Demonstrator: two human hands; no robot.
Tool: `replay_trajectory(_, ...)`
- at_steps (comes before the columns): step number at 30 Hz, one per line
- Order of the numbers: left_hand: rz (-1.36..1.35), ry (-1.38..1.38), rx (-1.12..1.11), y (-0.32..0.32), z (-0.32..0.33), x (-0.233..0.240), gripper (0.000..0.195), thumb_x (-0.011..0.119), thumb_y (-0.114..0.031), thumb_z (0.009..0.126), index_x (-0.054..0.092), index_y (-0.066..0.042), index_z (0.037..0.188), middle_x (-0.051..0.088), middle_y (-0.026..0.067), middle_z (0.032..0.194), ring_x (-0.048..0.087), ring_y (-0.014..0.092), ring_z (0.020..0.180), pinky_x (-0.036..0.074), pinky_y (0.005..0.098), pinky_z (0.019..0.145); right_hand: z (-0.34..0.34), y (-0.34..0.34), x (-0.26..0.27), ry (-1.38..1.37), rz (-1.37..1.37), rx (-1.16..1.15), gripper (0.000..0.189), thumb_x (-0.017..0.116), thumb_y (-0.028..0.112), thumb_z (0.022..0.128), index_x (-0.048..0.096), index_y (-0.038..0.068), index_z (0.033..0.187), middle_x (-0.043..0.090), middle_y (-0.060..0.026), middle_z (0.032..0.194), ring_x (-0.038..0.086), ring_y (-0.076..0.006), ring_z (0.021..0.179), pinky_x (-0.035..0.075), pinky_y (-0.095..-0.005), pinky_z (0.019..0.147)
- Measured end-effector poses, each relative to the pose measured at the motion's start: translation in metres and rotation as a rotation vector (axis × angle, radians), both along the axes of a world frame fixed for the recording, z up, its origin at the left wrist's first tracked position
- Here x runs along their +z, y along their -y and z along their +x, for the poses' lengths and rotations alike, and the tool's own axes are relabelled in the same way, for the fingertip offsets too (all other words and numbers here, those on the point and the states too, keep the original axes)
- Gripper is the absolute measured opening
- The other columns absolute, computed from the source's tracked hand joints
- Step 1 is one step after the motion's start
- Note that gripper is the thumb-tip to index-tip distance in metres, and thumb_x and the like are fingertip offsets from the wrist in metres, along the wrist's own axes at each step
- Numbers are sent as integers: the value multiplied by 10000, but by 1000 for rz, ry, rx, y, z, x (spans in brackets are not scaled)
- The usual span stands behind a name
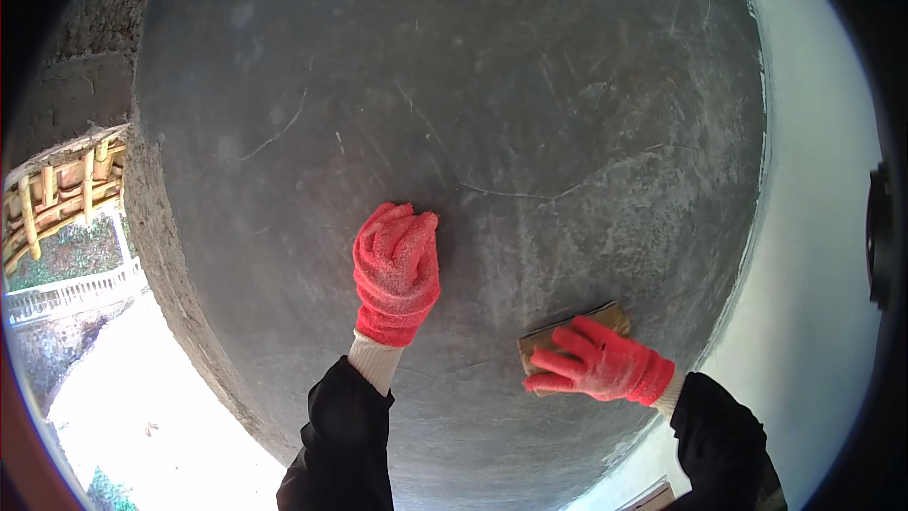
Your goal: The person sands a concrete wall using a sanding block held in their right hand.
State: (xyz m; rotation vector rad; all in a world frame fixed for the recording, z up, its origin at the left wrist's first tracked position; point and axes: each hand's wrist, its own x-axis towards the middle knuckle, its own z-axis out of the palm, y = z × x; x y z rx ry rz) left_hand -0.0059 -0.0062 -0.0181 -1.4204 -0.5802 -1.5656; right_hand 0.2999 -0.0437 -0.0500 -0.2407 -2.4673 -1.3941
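A grey plastered surface (440, 99) with hairline cracks and pale scratches fills the middle of the head view. Against it, left of the lower centre, my left hand (397, 273) is closed with its fingers curled in. Nothing shows in that hand, though its palm side is hidden. My right hand (596, 362), lower and to the right, grips a brown rectangular block or folded pad (550, 337) that lies flat on the plaster. The fingers are spread over it and cover part of it. Both hands wear dusty red coated gloves with cream cuffs.
A pale, smooth wall (809, 177) borders the plaster on the right. On the left runs a rough raw edge (159, 227); beyond it are a tiled roof underside with wooden poles (67, 188), a white balustrade (71, 294) and bright ground outside. Whitish patches (652, 206) mark the plaster.
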Motion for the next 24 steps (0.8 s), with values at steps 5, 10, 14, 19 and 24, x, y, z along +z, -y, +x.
replay_trajectory(5,3,11,13,1,1,-2,361,697,127,737,701,-84,1029,664,76,980,654,332,999,544,448,884,26,0,88,-672,55,-71,721,863,205,649,596,189,1319,553,-138,1336,558,-386,1201,491,-493,983)
replay_trajectory(10,15,16,-8,-2,6,0,363,698,125,734,702,-87,1028,665,74,987,653,331,1009,545,447,884,53,-14,154,-1180,240,-5,818,846,90,619,534,63,1375,470,-262,1439,527,-471,1232,471,-491,1021)
replay_trajectory(14,9,20,43,5,-6,-5,367,698,125,734,702,-89,1031,668,73,982,655,332,1004,546,449,883,9,5,81,-709,73,-98,672,821,228,724,587,161,1351,528,-204,1335,584,-379,1147,499,-475,971)
replay_trajectory(19,5,4,-6,-1,3,-1,357,701,119,739,706,-90,1029,667,73,992,653,328,1014,540,452,904,4,-6,-7,124,109,100,292,661,287,899,678,266,1190,551,-97,1266,572,-296,1125,508,-394,926)
replay_trajectory(24,0,9,22,2,1,-3,355,705,114,745,699,-87,1038,665,71,998,651,324,1022,536,455,918,26,2,96,-728,82,-101,694,864,219,668,607,177,1311,500,-169,1407,537,-401,1231,479,-481,1007)
